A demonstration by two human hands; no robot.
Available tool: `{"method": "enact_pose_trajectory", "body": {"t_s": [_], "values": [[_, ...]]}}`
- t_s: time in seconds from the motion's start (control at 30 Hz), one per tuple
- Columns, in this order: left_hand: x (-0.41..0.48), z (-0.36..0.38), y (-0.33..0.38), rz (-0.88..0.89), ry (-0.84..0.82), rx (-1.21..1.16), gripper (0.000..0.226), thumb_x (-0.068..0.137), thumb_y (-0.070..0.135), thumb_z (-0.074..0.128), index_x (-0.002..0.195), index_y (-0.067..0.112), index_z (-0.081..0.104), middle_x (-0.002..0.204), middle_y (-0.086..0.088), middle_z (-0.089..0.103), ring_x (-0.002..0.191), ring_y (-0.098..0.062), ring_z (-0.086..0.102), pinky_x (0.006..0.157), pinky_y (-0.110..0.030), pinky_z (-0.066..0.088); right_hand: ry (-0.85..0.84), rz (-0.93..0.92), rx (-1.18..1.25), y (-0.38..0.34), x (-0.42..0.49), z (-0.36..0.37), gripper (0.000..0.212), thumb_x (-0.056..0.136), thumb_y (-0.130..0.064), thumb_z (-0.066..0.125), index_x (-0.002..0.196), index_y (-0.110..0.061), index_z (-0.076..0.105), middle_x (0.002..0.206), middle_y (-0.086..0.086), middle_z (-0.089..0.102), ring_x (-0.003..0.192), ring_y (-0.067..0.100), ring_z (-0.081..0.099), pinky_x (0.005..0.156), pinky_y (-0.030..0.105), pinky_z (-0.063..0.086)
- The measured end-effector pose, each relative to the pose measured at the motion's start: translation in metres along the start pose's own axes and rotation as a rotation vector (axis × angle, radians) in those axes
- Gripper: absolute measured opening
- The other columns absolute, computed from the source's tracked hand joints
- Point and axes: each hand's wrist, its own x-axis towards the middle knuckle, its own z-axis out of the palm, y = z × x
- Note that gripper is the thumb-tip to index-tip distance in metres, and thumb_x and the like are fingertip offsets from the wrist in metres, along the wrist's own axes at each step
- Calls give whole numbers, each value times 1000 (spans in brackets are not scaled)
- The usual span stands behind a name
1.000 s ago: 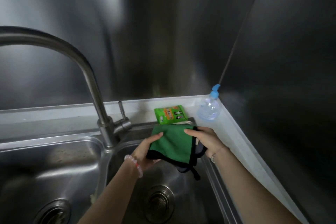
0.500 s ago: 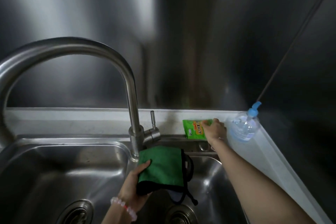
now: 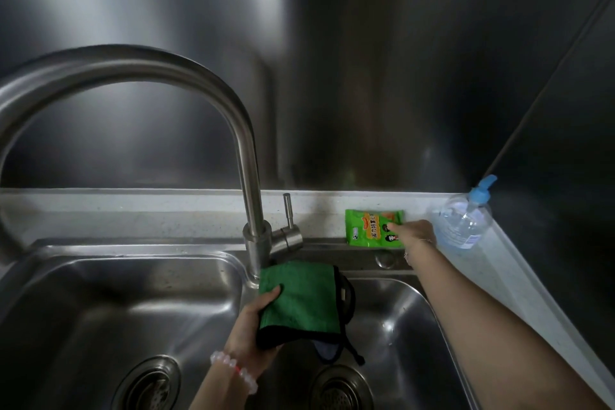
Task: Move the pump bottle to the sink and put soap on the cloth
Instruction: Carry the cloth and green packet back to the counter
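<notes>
A clear pump bottle [image 3: 462, 223] with a blue pump head stands in the back right corner of the counter. My right hand [image 3: 414, 233] is stretched out beside it, just to its left, fingers lying over a green packet [image 3: 367, 230]; it holds nothing. My left hand [image 3: 256, 319] grips a folded green cloth [image 3: 299, 299] with black trim, held over the divider of the steel double sink [image 3: 133, 303]. A bead bracelet is on the left wrist.
A tall curved steel faucet [image 3: 246, 156] with a side lever rises behind the divider, close to the cloth. Each basin has a drain, left drain [image 3: 149, 383] and right drain [image 3: 339, 389]. Steel walls close the back and right.
My right hand let go of the cloth and reached back to the counter by the packet and bottle. The left hand keeps the cloth. The view shifted left and down.
</notes>
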Motion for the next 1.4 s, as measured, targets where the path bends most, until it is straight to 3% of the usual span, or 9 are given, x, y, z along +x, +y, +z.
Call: {"method": "enact_pose_trajectory", "body": {"t_s": [0.13,0.27,0.5,0.63,0.8,0.93,1.07,1.23,1.4], "values": [[0,-2,1,5,2,-7,26,84,15,48,102,0,59,77,-17,75,65,-28,73,51,-35,58,-24,-10,120,1,-8,-5,35,78,-18,71,104,5,66,113,21,68,99,32,65,73,32,46],[-4,-5,6,35,5,-18,30,83,14,49,108,0,57,77,-17,75,64,-27,72,49,-33,57,-96,48,358,2,-20,-13,32,83,-4,64,111,9,60,120,26,62,107,38,61,89,44,52],[-15,-2,11,35,-29,-25,28,87,14,47,110,0,55,79,-16,75,68,-27,73,51,-35,58,-181,177,741,16,-58,-34,37,82,0,63,117,9,55,126,25,58,109,35,59,89,44,51],[-21,-1,14,46,-55,-51,39,75,14,56,112,1,55,88,-17,75,78,-29,73,60,-40,60,-228,213,811,39,-78,-46,12,81,-6,67,91,-1,62,123,21,61,85,25,63,76,36,54],[-36,-3,13,51,-86,-52,27,88,14,47,109,0,56,83,-16,76,74,-28,73,60,-40,60,-301,166,960,68,-129,-63,32,86,-5,60,117,-1,57,98,9,65,81,17,62,59,29,59],[-68,-11,12,93,-101,-52,22,91,15,43,98,0,58,75,-13,76,67,-24,73,54,-36,59,-342,124,984,93,-175,-72,36,88,-7,56,124,-6,53,106,7,64,90,19,62,81,34,52],[-106,-27,13,108,-102,-84,24,91,17,43,102,1,58,78,-13,76,70,-24,73,58,-37,60,-387,97,993,110,-221,-82,12,88,-6,56,95,-14,61,95,4,66,87,18,63,63,28,60],[-170,-52,3,132,-117,-114,29,91,18,44,110,-1,56,86,-16,75,76,-28,73,59,-43,60,-442,112,986,134,-275,-83,11,84,-9,61,95,-12,63,103,8,67,92,19,65,56,25,59],[-251,-94,-3,212,-49,-140,26,89,18,47,107,1,56,83,-17,76,75,-29,73,58,-41,60,-478,82,982,146,-342,-82,7,84,-6,61,90,-10,61,93,7,67,88,19,65,76,35,60]]}}
